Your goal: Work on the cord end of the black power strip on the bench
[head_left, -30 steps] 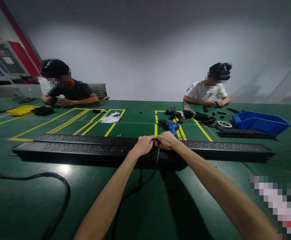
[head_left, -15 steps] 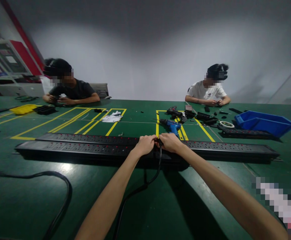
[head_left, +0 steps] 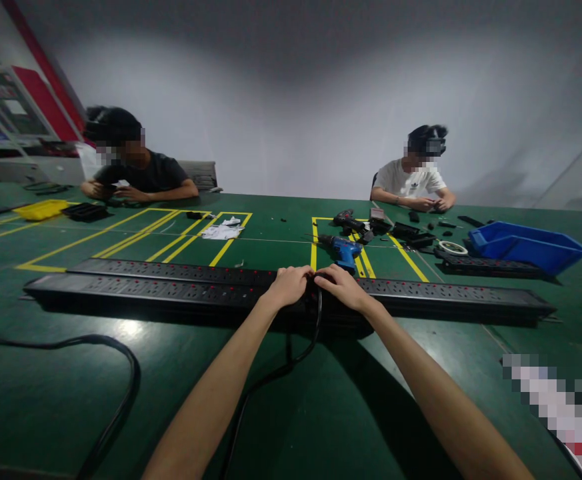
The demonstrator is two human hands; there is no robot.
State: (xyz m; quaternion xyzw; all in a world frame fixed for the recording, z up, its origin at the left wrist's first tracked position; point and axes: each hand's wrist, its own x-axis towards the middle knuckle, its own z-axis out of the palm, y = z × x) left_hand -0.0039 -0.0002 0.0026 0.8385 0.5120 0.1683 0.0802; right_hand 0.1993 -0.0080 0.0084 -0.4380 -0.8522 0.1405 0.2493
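Power strips: two long black bars with rows of sockets and small red marks, front strip (head_left: 135,290) and rear strip (head_left: 171,269), side by side across the table (head_left: 181,347), roughly along its far edge.
Cable: black cable (head_left: 319,313), upper end between the hands at the strips; it bends down over their front side and runs toward the near edge.
Left hand: left hand (head_left: 288,285) has its fingers drawn together at the cable's upper end; what they pinch is hidden, so grip cannot be told.
Right hand: right hand (head_left: 343,287) faces it, thumb and forefinger reaching to the same spot; whether closed on anything cannot be told.
Strip ends: narrow, slanted, resting on green surface at both sides.
Near side: broad green surface, crossed by the cable, with a loose cord (head_left: 133,373) curving at left.
Far side: blue drill (head_left: 343,250) just behind the strips, white paper (head_left: 223,230) left of it.
Right side: blue bin (head_left: 531,248), beyond the rear strip.
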